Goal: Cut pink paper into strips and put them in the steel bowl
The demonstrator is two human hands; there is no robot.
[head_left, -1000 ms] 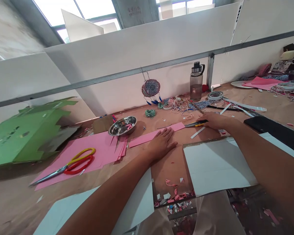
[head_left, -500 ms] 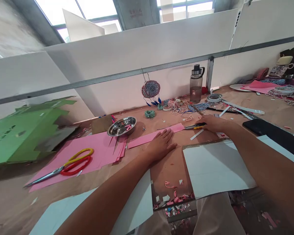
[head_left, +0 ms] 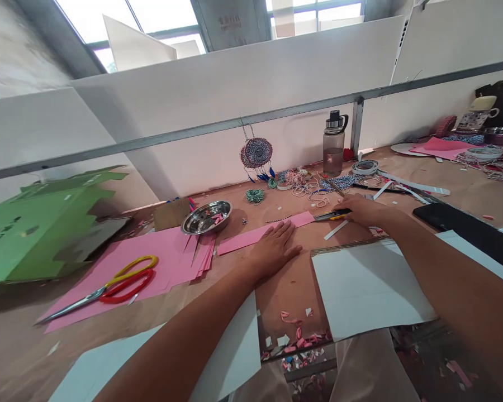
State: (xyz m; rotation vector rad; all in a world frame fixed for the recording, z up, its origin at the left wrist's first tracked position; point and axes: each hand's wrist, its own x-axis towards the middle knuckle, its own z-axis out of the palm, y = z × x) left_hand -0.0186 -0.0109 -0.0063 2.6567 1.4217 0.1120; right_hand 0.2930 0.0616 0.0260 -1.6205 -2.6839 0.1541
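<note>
My left hand [head_left: 276,251] lies flat on a long pink paper strip [head_left: 238,240], fingers stretched out. At the strip's right end is the blade of a yellow and black utility knife [head_left: 333,215], and my right hand [head_left: 362,210] is closed around its handle. A thin twisted cord [head_left: 279,219] lies along the strip's far edge. A narrow white strip [head_left: 336,230] rests just below the knife. To the left, a stack of pink paper sheets [head_left: 151,248] bears scissors [head_left: 123,282] with one yellow and one red handle.
A steel bowl [head_left: 205,218] with pink scraps stands beyond the stack. Tangled cords [head_left: 299,184], a water bottle [head_left: 333,144] and tape rolls [head_left: 364,167] sit at the back. White boards [head_left: 373,287] lie near me, a black phone-like slab [head_left: 465,231] right, a green box [head_left: 54,229] left.
The whole view has shifted slightly. My hands, the pink strip and the knife keep nearly the same places relative to each other.
</note>
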